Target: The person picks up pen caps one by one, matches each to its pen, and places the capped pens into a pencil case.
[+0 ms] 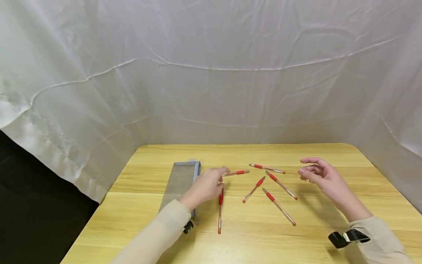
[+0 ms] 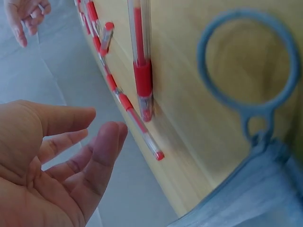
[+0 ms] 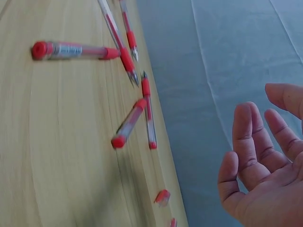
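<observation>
My left hand (image 1: 206,185) hovers over the right edge of a grey zip pouch (image 1: 178,179), fingers loosely bent and apart. Between its thumb and fingers (image 2: 102,146) nothing is held in the left wrist view. Closest to it are two red gel pens: one pen (image 1: 239,172) lies beyond the fingertips, another (image 1: 219,216) points toward me below the thumb. My right hand (image 1: 324,179) is raised at the right, fingers relaxed and holding nothing. Left of it lie more clear-barrelled pens with red grips, including one pen (image 1: 281,185) and a nearer pen (image 1: 279,207).
A blue ring pull (image 2: 204,61) hangs from the pouch zip. Two further pens (image 1: 254,190) (image 1: 267,169) lie mid-table. The wooden table (image 1: 250,245) meets a pale hanging cloth (image 1: 230,95) at the back and sides.
</observation>
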The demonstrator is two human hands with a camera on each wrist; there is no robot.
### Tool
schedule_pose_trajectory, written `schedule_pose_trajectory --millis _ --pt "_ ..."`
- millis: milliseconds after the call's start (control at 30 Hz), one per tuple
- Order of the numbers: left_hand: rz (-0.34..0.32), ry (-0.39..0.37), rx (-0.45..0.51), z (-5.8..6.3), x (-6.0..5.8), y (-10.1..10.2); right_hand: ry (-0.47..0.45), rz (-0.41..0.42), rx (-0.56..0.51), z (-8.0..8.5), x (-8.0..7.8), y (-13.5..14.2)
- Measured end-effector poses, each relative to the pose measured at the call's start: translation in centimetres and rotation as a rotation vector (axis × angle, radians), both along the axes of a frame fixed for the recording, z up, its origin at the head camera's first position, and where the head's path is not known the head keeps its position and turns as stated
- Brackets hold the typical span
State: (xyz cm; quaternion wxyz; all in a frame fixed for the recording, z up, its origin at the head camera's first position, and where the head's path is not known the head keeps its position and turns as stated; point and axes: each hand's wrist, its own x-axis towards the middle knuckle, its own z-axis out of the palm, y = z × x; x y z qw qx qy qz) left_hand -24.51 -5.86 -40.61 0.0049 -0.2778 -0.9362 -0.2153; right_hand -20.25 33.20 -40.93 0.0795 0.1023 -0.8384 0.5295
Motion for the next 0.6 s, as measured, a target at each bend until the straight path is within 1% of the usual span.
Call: schedule_pose_trajectory --millis 167,300,400,533,600 --pt "0.008 0.005 -0.075 0.4 -0.8 0.3 0.004 -0.028 0.021 -0.1 -0.2 1.1" --pt "0.017 0.059 -0.153 0.7 -1.3 0.6 0.006 -0.056 0.062 -0.3 -0.2 2.0" --pt "0.016 0.108 -0.212 1.0 -1.7 0.9 -0.004 -0.065 0.063 -0.4 -0.1 2.8" --pt "0.005 0.134 -0.245 1.2 -2.3 1.3 -0.009 -0.068 0.057 -0.7 0.0 3.8" --pt "0.000 0.140 -0.253 1.1 -2.4 1.5 -0.007 -0.069 0.062 -0.9 0.0 4.2"
